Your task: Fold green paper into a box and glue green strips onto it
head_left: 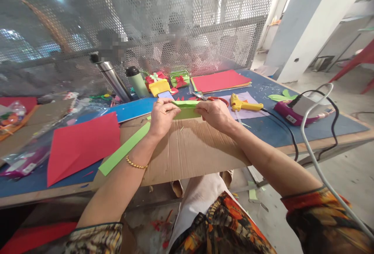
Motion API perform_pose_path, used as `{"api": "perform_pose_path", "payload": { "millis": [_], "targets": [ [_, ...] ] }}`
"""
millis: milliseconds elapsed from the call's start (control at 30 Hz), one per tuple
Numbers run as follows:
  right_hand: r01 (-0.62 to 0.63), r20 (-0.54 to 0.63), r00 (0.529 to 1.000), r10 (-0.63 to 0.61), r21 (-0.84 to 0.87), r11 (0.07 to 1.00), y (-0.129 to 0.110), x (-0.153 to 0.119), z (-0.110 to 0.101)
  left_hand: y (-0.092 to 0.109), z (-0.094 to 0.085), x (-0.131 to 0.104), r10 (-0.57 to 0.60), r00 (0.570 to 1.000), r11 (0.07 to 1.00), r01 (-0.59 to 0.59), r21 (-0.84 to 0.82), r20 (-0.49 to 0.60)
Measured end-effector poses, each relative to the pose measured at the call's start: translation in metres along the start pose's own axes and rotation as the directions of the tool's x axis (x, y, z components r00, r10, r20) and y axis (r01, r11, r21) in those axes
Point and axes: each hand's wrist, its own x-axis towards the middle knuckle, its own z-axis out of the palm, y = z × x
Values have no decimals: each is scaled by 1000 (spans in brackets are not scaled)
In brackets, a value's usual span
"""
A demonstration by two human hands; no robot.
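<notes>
A folded piece of green paper (187, 110) is stretched between my two hands, above a brown cardboard sheet (187, 149). My left hand (164, 117) pinches its left end between thumb and fingers. At the other end my right hand (214, 113) grips it the same way. A longer light green paper strip (125, 149) lies on the cardboard beside my left forearm. Just beyond my right hand are scissors with red handles (220, 100), partly hidden by it. To the right a yellow glue gun (245, 104) rests on a pale purple sheet.
Red paper (84, 145) lies at left, near a blue folder (131, 110). A steel flask (113, 80), a green bottle (137, 82) and small paper gift boxes (159, 86) stand at the back. A purple power strip (286, 113) with cables (305, 129) sits at right.
</notes>
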Motion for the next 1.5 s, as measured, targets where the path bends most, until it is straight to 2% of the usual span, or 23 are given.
{"api": "perform_pose_path", "payload": {
  "millis": [267,400,500,567,667,800,1067,1333,1500],
  "targets": [
    [30,23,999,-31,30,999,5,0,-5,1,-3,4,-43,981,996,56,-64,191],
    [3,29,1000,-5,50,999,3,0,-8,3,-5,4,-26,992,999,31,-43,125],
    [-50,90,995,38,132,990,-4,-1,-12,4,-5,3,-26,996,1000,27,-12,86],
    [-83,148,988,53,204,975,-9,-3,-14,5,-2,1,-24,997,1000,23,16,75],
    [-83,188,981,38,239,967,-13,-5,-12,10,5,-5,38,995,997,-44,60,92],
    [-68,143,989,38,208,976,-11,-5,-3,17,13,-13,112,989,989,-120,84,99],
    [-20,51,999,12,165,986,4,-5,5,17,14,-11,65,992,993,-75,87,112],
    [-50,94,995,37,135,990,3,-3,-3,11,4,-2,41,993,999,-45,30,108],
    [-27,103,995,14,130,991,4,-2,-6,5,4,0,44,993,999,-45,5,108]
  ]
}}
